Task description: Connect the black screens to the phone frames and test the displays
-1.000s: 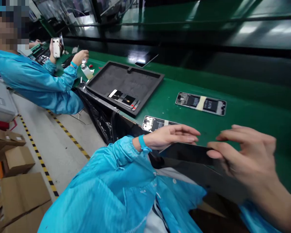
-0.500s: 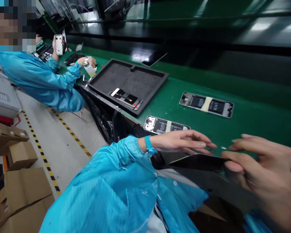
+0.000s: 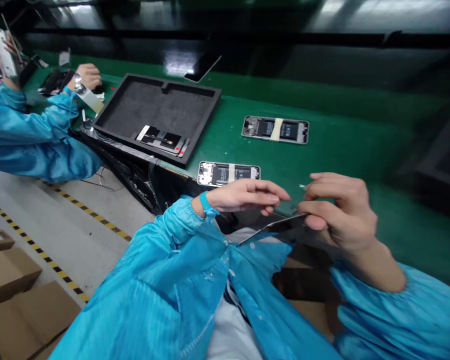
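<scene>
My right hand [image 3: 339,212] pinches one end of a thin dark phone screen [image 3: 275,223] between thumb and fingers. The screen is tilted almost edge-on to me, over my lap in front of the bench edge. Just above its other part hovers my left hand [image 3: 247,195], fingers loosely stretched and holding nothing. Beyond my left hand, an opened phone body [image 3: 221,173] with a strip of pale tape across its battery lies by the bench edge. A second taped phone body [image 3: 264,129] rests farther back on the green bench.
A black foam tray [image 3: 135,102] holding several screen parts [image 3: 161,140] stands to the left. Behind it lies a dark glossy panel [image 3: 202,69]. At far left a co-worker's hand [image 3: 86,76] rests on the bench. Cardboard boxes [image 3: 13,270] sit on the floor.
My view has swung right, so bench items appear farther left. The screen in my right hand has turned from showing its dark face to nearly edge-on. My left hand stays empty.
</scene>
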Demonstrator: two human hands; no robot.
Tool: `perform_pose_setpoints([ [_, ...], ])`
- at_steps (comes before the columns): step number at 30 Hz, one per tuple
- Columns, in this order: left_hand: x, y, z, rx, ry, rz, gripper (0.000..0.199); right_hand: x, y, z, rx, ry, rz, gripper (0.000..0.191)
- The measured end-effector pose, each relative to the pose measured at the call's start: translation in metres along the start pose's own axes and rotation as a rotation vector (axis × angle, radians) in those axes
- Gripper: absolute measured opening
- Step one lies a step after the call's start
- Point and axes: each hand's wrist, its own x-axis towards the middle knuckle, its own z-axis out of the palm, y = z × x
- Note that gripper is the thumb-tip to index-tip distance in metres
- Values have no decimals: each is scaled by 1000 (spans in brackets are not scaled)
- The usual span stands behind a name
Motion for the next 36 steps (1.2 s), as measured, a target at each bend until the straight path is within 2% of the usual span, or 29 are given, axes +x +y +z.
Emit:
perform_pose_setpoints([
  [3,-3,2,-1,-14,63,58,29,-3,0,-1,-1,2,29,38],
  [5,-2,1,3,-54,51,18,24,-5,0,0,12,23,43,40],
  [8,2,-4,9,-55,15,-48,30,-3,-2,3,42,24,21,42],
  [10,5,-7,9,-16,47,2,39,-3,-2,2,37,9,5,40],
  [12,4,-5,2,33,135,100,49,-5,4,-1,10,-15,-2,36],
  [14,-2,1,-9,125,274,204,49,-12,18,-3,-34,-54,-4,32],
  [17,-17,15,-25,338,539,349,27,-33,52,2,-111,-123,46,31],
  [19,-25,24,-33,455,658,391,13,-50,77,11,-182,-198,92,39],
  [22,-31,36,-40,548,683,326,8,-71,106,24,-268,-357,152,57],
  [24,-30,44,-41,593,676,249,8,-75,111,34,-317,-448,209,63],
  [26,-28,50,-42,611,677,191,7,-67,104,45,-354,-448,268,60],
  [28,-26,56,-43,596,668,156,7,-52,86,61,-310,-358,316,51],
  [30,-26,59,-45,572,654,133,8,-34,64,81,-155,-279,343,47],
  [32,-29,60,-49,560,649,121,9,-19,45,100,7,-258,362,42],
  [36,-44,52,-56,609,657,150,15,-6,29,126,191,-259,384,28],
])
